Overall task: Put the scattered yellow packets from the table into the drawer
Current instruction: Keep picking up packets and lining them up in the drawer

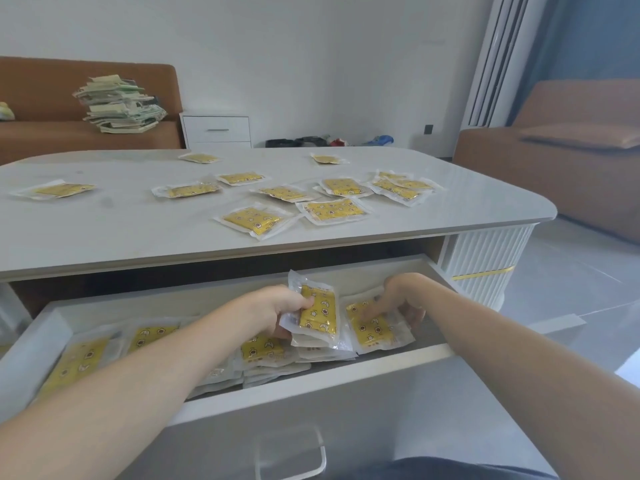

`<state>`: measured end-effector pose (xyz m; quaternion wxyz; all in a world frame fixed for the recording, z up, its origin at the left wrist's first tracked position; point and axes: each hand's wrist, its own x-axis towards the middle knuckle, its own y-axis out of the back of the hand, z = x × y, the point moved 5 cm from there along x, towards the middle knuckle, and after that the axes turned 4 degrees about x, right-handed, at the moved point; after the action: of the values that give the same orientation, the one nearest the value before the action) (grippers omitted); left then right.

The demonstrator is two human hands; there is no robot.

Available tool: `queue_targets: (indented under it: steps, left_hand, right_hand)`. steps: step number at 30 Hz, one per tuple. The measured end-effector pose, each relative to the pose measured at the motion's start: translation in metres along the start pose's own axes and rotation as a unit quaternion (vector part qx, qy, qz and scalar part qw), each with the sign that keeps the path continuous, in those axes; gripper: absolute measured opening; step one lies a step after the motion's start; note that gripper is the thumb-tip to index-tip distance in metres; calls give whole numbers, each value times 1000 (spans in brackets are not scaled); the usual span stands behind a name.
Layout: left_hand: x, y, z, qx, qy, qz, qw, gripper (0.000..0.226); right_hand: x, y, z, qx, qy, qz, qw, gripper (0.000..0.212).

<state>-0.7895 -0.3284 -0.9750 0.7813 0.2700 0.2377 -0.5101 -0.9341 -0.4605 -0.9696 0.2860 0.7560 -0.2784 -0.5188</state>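
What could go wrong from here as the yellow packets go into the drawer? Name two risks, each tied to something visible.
1. The left hand grips a tilted packet on edge above the stacks in the drawer. Let go like that, it may slide off instead of lying flat.
2. A far packet lies near the back edge of the table. A long reach might push it off, or it could be overlooked.
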Motion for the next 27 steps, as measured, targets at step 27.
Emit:
queue_targets:
  steps: [27]
  left_hand:
    - [7, -18, 2, -136, 12, -37, 990, 16]
  right_hand:
    - [-15, -7, -22, 234, 124, -77, 961, 40]
